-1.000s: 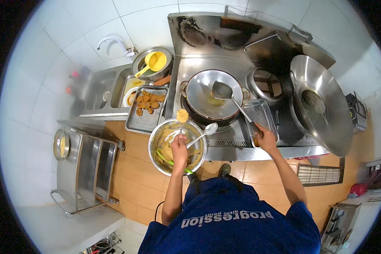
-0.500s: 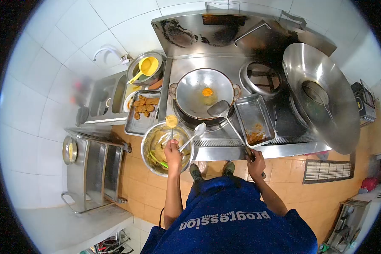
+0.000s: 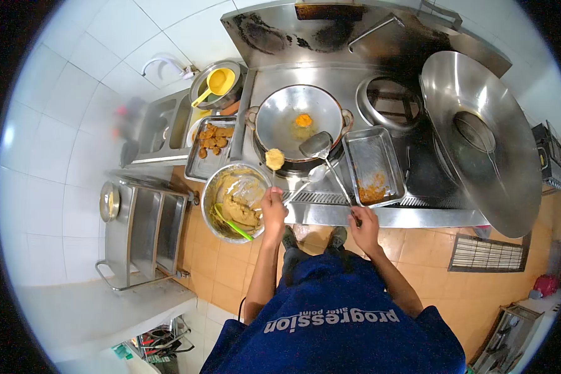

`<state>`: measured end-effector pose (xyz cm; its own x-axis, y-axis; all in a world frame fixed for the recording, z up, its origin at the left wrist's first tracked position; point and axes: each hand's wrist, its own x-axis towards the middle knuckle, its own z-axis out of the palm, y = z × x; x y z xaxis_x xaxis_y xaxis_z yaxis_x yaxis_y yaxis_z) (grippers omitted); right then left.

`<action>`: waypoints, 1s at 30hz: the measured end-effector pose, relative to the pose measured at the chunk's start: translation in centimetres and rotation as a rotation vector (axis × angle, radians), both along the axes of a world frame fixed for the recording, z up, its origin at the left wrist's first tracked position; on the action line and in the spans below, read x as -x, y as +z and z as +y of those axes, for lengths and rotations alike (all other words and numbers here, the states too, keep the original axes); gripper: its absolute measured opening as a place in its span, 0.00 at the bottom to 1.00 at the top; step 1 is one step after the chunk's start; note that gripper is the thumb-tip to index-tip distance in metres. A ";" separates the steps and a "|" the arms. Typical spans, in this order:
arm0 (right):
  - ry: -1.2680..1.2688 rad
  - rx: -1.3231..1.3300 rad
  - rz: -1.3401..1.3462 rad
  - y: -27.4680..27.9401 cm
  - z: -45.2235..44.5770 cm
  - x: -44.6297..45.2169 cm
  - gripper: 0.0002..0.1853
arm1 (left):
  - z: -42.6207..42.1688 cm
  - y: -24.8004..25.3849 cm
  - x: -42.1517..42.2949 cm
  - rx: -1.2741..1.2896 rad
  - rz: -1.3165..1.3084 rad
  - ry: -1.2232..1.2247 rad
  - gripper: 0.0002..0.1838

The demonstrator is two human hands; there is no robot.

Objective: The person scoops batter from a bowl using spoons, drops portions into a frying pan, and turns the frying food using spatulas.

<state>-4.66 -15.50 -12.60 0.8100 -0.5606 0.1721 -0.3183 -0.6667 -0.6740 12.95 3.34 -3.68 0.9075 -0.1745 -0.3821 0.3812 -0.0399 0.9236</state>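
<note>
My left hand (image 3: 273,212) is closed on the handles of two spoons. One spoon carries a lump of yellow batter (image 3: 274,159); the other, a bare metal spoon (image 3: 318,173), points right. My right hand (image 3: 364,228) grips the dark handle of a wok spatula (image 3: 316,145), whose blade rests at the near rim of the wok (image 3: 275,118). An orange-yellow piece (image 3: 303,120) sits in liquid at the wok's bottom. To the left, a steel bowl (image 3: 207,187) holds thick batter (image 3: 238,212) and a green-handled utensil (image 3: 238,230).
A tray (image 3: 196,165) of browned pieces (image 3: 215,140) lies left of the wok. Right of it is a tray (image 3: 364,149) with brown crumbs. A large tilted wok (image 3: 511,168) stands far right, and a yellow ladle (image 3: 220,81) rests over a pot by the sink.
My left hand has moved right with both spoons, from over the batter bowl to beside it, nearer the wok. My right hand and the spatula have shifted slightly left.
</note>
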 end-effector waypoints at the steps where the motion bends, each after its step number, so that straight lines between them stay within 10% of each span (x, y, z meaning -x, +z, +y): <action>1: 0.120 -0.155 -0.075 0.9 -0.1 -0.6 0.10 | -0.6 -0.5 0.3 -0.001 0.005 -0.003 0.12; 13: 0.004 -0.081 -0.005 -2.1 -12.6 -2.5 0.13 | -6.6 -2.0 3.4 0.185 0.290 -0.170 0.11; 21: 0.234 0.210 0.591 -3.4 -12.9 -4.1 0.22 | -7.9 -2.3 4.9 0.126 0.291 -0.218 0.13; 30: 0.624 0.236 0.366 -6.5 -14.5 -4.7 0.17 | -8.6 -3.1 5.5 0.058 0.281 -0.295 0.13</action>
<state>0.09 -30.01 -19.06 0.9932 0.0383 -0.1102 -0.0109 -0.9097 -0.4152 7.43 -5.23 -6.73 0.6772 -0.4401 -0.5897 0.5989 -0.1359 0.7892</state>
